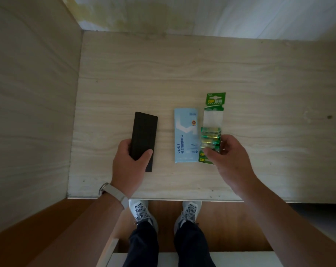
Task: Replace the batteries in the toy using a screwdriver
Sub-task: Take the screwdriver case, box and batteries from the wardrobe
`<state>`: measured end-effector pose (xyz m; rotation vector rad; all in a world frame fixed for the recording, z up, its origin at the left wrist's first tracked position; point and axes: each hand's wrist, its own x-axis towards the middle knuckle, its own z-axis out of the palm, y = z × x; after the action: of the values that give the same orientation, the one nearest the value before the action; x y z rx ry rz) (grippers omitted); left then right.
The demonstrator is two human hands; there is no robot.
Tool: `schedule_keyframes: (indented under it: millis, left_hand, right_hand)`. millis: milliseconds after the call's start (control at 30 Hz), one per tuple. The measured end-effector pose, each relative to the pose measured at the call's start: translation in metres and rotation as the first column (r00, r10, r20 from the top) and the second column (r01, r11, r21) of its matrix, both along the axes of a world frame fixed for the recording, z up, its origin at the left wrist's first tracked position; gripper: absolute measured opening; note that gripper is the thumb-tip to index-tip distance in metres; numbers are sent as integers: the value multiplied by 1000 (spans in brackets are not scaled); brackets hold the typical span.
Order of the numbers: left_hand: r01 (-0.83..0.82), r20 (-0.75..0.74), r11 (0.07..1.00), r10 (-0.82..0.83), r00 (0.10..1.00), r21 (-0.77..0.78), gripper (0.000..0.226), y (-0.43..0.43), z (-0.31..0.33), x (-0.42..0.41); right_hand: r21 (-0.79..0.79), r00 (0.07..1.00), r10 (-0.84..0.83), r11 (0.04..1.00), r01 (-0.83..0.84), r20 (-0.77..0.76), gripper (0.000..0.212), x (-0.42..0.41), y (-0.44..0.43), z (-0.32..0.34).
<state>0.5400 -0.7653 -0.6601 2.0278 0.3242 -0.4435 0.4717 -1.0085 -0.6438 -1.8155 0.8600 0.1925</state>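
Note:
A flat black rectangular device (144, 135) lies on the pale wooden desk (182, 74), and my left hand (129, 164) grips its near end with thumb and fingers curled round it. A green pack of batteries (211, 135) with a clear plastic strip lies to the right, its near end pinched by my right hand (228, 155). Between them lies a light blue box (186, 135) printed "24" with other text, flat on the desk. No loose screwdriver shows.
A wooden side panel (28, 112) walls off the desk on the left, and a white wall (221, 14) rises behind it. The desk's front edge (163, 199) runs just above my shoes. A dark spot (329, 117) marks the desk at right.

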Motion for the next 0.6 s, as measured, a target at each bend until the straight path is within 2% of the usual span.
schedule_keyframes:
  millis: [133, 367, 600]
  left_hand:
    - [-13, -4, 1000, 13, 1000, -18, 35, 3, 4, -1]
    - [-40, -22, 998, 39, 999, -50, 35, 5, 11, -4]
    - [-13, -48, 996, 9, 999, -89, 35, 5, 11, -14]
  right_hand:
    - [32, 998, 68, 997, -68, -2, 25, 13, 17, 0]
    - [-56, 993, 101, 993, -104, -57, 20, 26, 33, -8]
    - [-159, 997, 44, 986, -54, -68, 24, 19, 36, -12]
